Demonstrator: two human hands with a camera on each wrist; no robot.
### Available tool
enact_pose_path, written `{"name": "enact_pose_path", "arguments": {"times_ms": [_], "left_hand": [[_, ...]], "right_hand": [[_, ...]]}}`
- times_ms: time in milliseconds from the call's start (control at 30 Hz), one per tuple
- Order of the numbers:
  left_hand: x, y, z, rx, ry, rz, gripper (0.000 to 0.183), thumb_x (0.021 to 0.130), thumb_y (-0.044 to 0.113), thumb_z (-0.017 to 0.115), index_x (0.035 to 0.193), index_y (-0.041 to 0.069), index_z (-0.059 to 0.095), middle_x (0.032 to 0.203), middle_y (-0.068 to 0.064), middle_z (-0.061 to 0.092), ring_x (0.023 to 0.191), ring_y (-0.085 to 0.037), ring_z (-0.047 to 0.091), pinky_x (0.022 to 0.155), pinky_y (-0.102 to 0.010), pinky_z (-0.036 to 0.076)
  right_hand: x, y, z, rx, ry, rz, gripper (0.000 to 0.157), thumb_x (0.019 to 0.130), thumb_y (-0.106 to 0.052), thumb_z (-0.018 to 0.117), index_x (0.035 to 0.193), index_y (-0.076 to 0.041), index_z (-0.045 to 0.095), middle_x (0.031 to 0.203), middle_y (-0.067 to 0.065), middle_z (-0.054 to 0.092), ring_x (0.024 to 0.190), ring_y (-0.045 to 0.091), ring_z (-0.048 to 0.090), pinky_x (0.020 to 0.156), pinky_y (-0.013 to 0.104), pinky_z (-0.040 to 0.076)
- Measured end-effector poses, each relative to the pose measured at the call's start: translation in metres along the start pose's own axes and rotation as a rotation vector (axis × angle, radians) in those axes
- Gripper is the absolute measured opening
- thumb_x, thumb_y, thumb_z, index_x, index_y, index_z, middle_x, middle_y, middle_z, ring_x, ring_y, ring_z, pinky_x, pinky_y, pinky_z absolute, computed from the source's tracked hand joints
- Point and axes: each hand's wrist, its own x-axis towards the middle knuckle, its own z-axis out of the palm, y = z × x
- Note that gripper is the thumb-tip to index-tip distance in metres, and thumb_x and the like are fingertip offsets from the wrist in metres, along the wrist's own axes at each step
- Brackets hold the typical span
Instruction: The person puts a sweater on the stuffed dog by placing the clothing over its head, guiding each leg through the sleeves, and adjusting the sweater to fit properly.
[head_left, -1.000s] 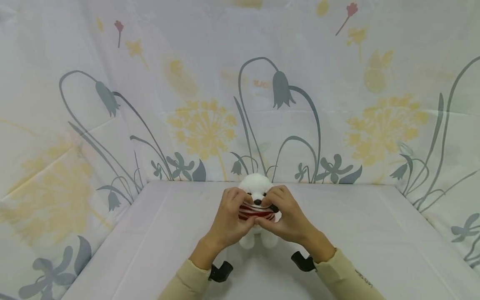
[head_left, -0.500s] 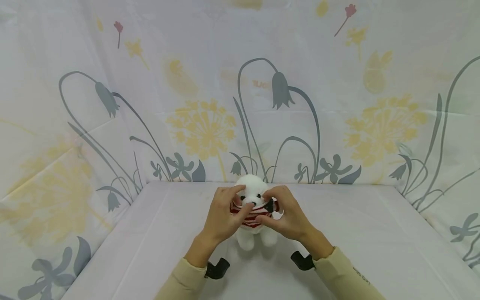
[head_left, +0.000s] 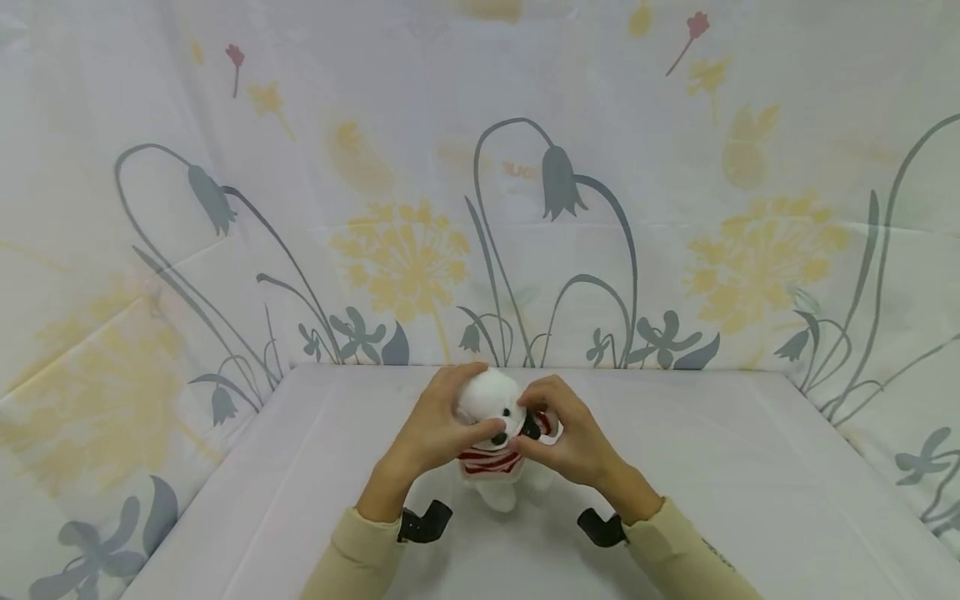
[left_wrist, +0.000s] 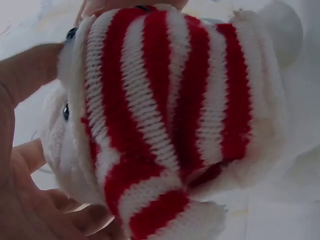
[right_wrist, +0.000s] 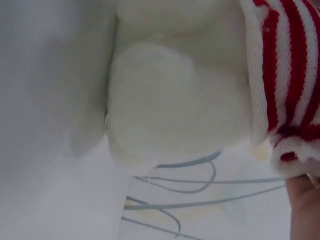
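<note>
A white plush toy (head_left: 491,396) with black eyes and nose wears a red-and-white striped knitted sweater (left_wrist: 170,90). My left hand (head_left: 433,423) grips its head, fingers round the far side and thumb across the muzzle by the nose. On the other side, my right hand (head_left: 573,429) holds the toy near the cheek and sleeve, with thumb and forefinger curled. A small black item (head_left: 531,426) shows between those fingers; its kind is unclear. In the right wrist view, the toy's white lower body (right_wrist: 170,100) fills the middle, and fingers (right_wrist: 305,207) touch the sweater's sleeve.
The toy is over a white-covered table (head_left: 712,467), near its back edge. Behind stands a pale curtain (head_left: 420,150) printed with flowers. Black wrist cameras (head_left: 426,522) stick out from the inner side of each sleeve.
My left hand has moved from the sweater's neck up and round the head. The toy's head has tilted down, and the toy has shifted slightly left. The right hand has barely moved.
</note>
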Motion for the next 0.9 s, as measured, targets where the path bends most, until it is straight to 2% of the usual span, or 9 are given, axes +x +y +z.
{"name": "enact_pose_path", "arguments": {"times_ms": [100,200,300,367,467,533,633,800,900], "left_hand": [[-0.002,0.002,-0.003,0.011,0.004,0.008,0.059,0.080,0.033,0.076,0.132,0.020,0.053,0.127,-0.005,0.050,0.103,-0.022,0.054,0.075,-0.038,0.052],[-0.005,0.003,-0.007,0.027,0.000,-0.016,0.054,0.079,0.032,0.077,0.127,0.023,0.055,0.126,-0.004,0.051,0.104,-0.022,0.054,0.076,-0.041,0.051],[-0.009,0.003,-0.012,0.035,-0.018,-0.046,0.052,0.078,0.032,0.078,0.124,0.025,0.055,0.124,-0.002,0.051,0.104,-0.022,0.054,0.077,-0.042,0.051],[-0.010,0.005,-0.014,0.034,-0.027,-0.065,0.050,0.078,0.030,0.078,0.121,0.024,0.055,0.122,-0.003,0.051,0.103,-0.023,0.054,0.076,-0.042,0.051],[-0.011,0.008,-0.017,0.031,-0.037,-0.083,0.047,0.075,0.026,0.079,0.115,0.022,0.054,0.117,-0.003,0.051,0.100,-0.023,0.053,0.073,-0.041,0.051],[-0.011,0.010,-0.019,0.040,-0.051,-0.089,0.045,0.074,0.022,0.078,0.110,0.021,0.053,0.112,-0.003,0.052,0.096,-0.022,0.054,0.071,-0.038,0.051],[-0.012,0.011,-0.020,0.055,-0.065,-0.076,0.046,0.073,0.020,0.077,0.112,0.020,0.053,0.110,-0.002,0.055,0.093,-0.020,0.054,0.070,-0.037,0.051],[-0.013,0.009,-0.021,0.076,-0.079,-0.006,0.050,0.076,0.018,0.076,0.123,0.020,0.058,0.115,-0.001,0.057,0.097,-0.019,0.055,0.076,-0.040,0.050],[-0.012,0.006,-0.022,0.076,-0.065,0.017,0.044,0.077,0.016,0.076,0.119,0.019,0.061,0.114,-0.003,0.058,0.099,-0.020,0.055,0.078,-0.042,0.050]], "right_hand": [[0.001,-0.004,-0.004,0.017,-0.049,0.072,0.048,0.069,0.001,0.081,0.109,0.001,0.055,0.108,0.016,0.054,0.092,0.031,0.052,0.073,0.036,0.049],[-0.006,0.012,-0.005,0.010,-0.124,0.190,0.054,0.074,-0.014,0.082,0.120,-0.008,0.053,0.116,0.005,0.056,0.100,0.024,0.055,0.084,0.038,0.049],[-0.015,0.030,-0.003,0.029,-0.207,0.310,0.059,0.077,-0.030,0.080,0.127,-0.022,0.050,0.118,-0.005,0.058,0.101,0.016,0.058,0.085,0.037,0.048],[-0.018,0.035,-0.002,0.060,-0.233,0.327,0.056,0.079,-0.028,0.079,0.126,-0.024,0.050,0.117,-0.006,0.060,0.100,0.014,0.059,0.084,0.035,0.049],[-0.013,0.023,0.000,0.111,-0.225,0.294,0.049,0.080,-0.010,0.077,0.123,-0.016,0.054,0.112,0.001,0.064,0.098,0.014,0.060,0.082,0.034,0.050],[-0.010,0.014,0.002,0.108,-0.203,0.253,0.045,0.078,0.003,0.074,0.118,-0.009,0.056,0.109,0.004,0.065,0.097,0.015,0.060,0.080,0.032,0.051],[-0.006,0.005,0.003,0.083,-0.180,0.219,0.042,0.076,0.012,0.072,0.113,-0.004,0.059,0.108,0.008,0.064,0.096,0.016,0.058,0.079,0.031,0.051],[-0.013,0.024,0.005,0.043,-0.163,0.166,0.047,0.072,0.018,0.071,0.111,-0.006,0.060,0.108,0.006,0.064,0.098,0.018,0.059,0.079,0.032,0.052],[-0.018,0.037,0.003,0.025,-0.184,0.151,0.046,0.074,0.015,0.071,0.111,-0.012,0.061,0.106,0.001,0.065,0.092,0.015,0.058,0.076,0.030,0.051]]}}
